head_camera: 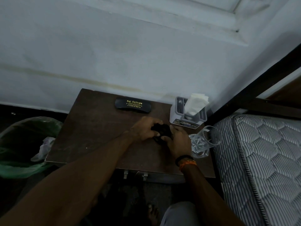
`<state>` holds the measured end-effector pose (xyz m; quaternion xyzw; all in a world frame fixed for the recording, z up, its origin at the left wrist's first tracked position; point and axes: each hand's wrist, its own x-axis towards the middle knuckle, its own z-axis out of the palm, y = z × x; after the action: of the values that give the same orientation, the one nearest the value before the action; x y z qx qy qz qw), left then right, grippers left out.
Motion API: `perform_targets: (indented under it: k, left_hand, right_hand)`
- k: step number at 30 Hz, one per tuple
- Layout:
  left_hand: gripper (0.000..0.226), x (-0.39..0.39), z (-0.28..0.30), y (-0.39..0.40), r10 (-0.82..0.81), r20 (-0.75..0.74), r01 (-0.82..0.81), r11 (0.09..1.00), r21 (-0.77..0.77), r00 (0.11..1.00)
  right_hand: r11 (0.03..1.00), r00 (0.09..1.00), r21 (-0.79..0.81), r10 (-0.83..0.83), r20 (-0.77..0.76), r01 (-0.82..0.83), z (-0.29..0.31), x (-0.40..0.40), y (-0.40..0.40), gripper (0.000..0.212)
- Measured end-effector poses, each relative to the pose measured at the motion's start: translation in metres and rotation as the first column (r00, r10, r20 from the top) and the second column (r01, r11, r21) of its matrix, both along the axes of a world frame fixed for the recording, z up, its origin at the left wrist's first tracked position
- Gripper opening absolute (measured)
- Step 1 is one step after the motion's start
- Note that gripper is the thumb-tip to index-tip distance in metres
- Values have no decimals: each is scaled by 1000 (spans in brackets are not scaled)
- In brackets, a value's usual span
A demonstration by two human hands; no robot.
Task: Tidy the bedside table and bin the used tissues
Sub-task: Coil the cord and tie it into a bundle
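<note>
Head view: both hands (161, 134) clasp black bundle (162, 129).

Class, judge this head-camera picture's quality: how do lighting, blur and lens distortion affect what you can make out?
Head view: dim, bluish light; the dark object between left hand and right hand is unreadable; wide-angle bends the bed frame; the glass is slightly blurred.

Dark wooden table (91, 128): glasses case (133, 105) beyond the hands (162, 136); tissue holder (188, 114) and drinking glass (205, 141) to their right.
</note>
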<state>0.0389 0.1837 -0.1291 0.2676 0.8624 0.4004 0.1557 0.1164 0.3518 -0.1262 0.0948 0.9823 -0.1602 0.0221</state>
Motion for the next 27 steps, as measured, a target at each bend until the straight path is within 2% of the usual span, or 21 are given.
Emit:
perform_targets:
  k: [9,21,27]
  left_hand:
    - [43,10,4,-6,35,-39,-33,999,34,999]
    - [30,11,-8,4,202,-47,-201,979,32,978]
    - [26,6,-5,14,266,-38,-264,963,55,963]
  right_hand:
    - [990,991,-39,135,-7,-135,2,4,-2,58]
    - [990,990,15,137,25,-137,-8,12,-3,70]
    - [996,997,17,83,12,-83,-11,10,-11,74]
